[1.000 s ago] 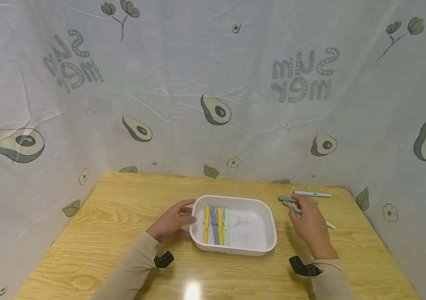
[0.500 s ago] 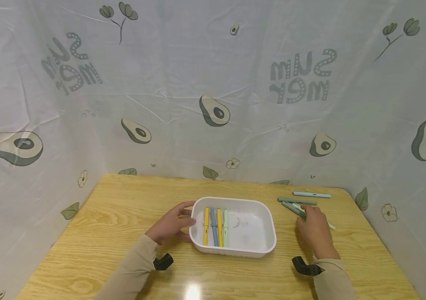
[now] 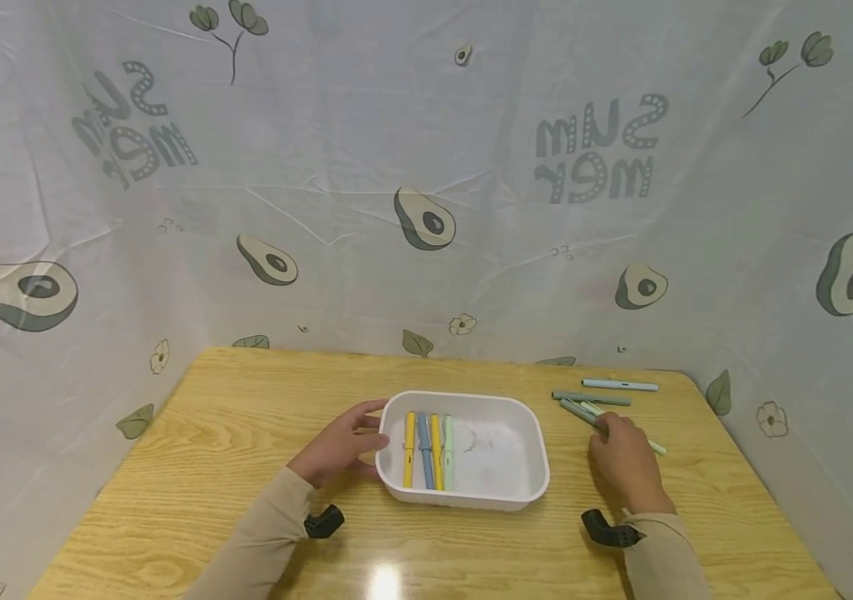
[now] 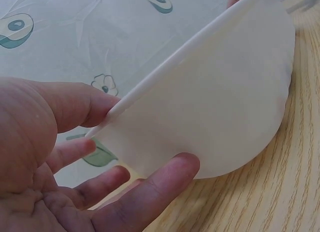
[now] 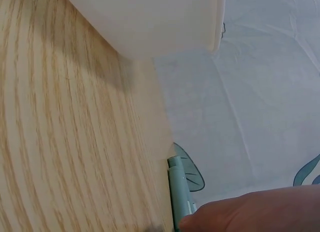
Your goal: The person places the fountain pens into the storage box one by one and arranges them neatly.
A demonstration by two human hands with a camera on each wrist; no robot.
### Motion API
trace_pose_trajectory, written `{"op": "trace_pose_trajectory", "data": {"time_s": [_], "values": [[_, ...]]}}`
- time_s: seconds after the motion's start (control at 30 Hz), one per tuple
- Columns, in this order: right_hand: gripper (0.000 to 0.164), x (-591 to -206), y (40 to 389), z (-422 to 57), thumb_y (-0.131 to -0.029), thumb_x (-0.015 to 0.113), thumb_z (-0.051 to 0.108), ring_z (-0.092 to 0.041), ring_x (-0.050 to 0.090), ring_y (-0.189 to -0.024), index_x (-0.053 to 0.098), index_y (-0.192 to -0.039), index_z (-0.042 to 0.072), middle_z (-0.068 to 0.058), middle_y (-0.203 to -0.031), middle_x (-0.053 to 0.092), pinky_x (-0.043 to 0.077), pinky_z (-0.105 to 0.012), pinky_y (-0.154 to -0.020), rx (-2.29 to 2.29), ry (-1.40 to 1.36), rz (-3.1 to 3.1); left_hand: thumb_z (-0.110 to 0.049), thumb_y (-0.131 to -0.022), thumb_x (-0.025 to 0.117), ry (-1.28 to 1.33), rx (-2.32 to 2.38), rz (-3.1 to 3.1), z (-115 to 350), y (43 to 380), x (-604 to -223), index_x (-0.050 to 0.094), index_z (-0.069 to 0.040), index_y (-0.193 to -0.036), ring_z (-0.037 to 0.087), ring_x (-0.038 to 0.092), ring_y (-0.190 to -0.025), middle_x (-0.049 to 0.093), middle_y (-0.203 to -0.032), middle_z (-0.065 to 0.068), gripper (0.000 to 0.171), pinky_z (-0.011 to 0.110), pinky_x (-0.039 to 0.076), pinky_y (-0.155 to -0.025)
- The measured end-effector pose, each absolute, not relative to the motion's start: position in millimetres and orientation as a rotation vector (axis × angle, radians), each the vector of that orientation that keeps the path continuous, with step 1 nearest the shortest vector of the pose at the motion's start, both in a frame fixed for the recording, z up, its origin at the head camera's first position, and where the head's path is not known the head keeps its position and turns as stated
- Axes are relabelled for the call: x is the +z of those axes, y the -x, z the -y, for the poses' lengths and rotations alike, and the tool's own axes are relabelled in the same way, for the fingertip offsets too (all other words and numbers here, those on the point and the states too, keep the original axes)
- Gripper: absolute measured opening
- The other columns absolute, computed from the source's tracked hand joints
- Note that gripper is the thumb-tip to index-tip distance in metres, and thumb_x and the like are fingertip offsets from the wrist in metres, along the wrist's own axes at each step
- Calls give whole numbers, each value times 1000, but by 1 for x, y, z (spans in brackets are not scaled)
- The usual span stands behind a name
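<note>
A white plastic tray (image 3: 504,502) stands on the wooden table, with two yellow pens, a blue pen (image 3: 425,454) and a mint pen (image 3: 449,454) side by side in its left part. My left hand (image 3: 339,446) holds the tray's left end, thumb on the rim and other fingers against the outer wall (image 4: 220,102). Right of the tray, my right hand (image 3: 627,462) has its fingers curled over a dark green pen (image 3: 579,412). In the right wrist view a fingertip meets that green pen (image 5: 178,192). A pale green pen (image 3: 657,447) lies partly hidden under this hand.
Behind the right hand lie another grey-green pen (image 3: 594,399) and a light blue pen (image 3: 621,384), near the table's back right corner. A patterned curtain (image 3: 336,167) hangs along the table's back and sides. The wooden table (image 3: 261,400) extends left of the tray.
My right hand has drawn back from the grey-green pen and lowered, its fingers now curled over the dark green pen. My left hand stays on the tray.
</note>
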State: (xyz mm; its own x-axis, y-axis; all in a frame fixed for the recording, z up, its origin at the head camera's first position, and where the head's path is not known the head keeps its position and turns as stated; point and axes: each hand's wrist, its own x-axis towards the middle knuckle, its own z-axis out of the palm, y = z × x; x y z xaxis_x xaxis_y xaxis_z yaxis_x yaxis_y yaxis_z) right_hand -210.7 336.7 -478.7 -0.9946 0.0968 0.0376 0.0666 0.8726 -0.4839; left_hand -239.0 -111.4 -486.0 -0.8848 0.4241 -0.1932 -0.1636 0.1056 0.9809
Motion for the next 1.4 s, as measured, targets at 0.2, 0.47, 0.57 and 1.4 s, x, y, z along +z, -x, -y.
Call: {"op": "trace_pose_trajectory", "data": {"time_s": [0.2,0.47,0.57,1.4], "values": [[44,-482,212,-338,-99,51,5,-63,45,-118,49,-139,-15,-44,-132,47,47,-71,-91,733,165,2925,-9,-101,66,-238,1827,-1964,111,239,-486,40,-16,-158,35,64,-112,48,-144,25,64,50,65,-78],[38,-479,210,-340,-101,52,8,-47,59,-100,55,-134,-12,-34,-121,59,54,-56,-77,746,178,2985,-7,-102,64,-250,1823,-1962,111,239,-486,40,-16,-159,35,63,-112,47,-143,26,62,51,65,-80],[38,-479,210,-339,-102,50,9,-38,59,-90,55,-134,-11,-29,-115,61,52,-48,-69,767,190,2998,-9,-102,65,-253,1818,-1961,112,239,-487,39,-16,-159,35,63,-112,47,-143,26,63,51,65,-80],[34,-479,210,-340,-104,47,12,-35,62,-88,58,-127,-11,-30,-116,64,55,-50,-71,755,240,3029,-9,-103,64,-260,1812,-1962,110,240,-486,40,-16,-159,35,63,-113,48,-144,26,61,51,65,-80]]}}
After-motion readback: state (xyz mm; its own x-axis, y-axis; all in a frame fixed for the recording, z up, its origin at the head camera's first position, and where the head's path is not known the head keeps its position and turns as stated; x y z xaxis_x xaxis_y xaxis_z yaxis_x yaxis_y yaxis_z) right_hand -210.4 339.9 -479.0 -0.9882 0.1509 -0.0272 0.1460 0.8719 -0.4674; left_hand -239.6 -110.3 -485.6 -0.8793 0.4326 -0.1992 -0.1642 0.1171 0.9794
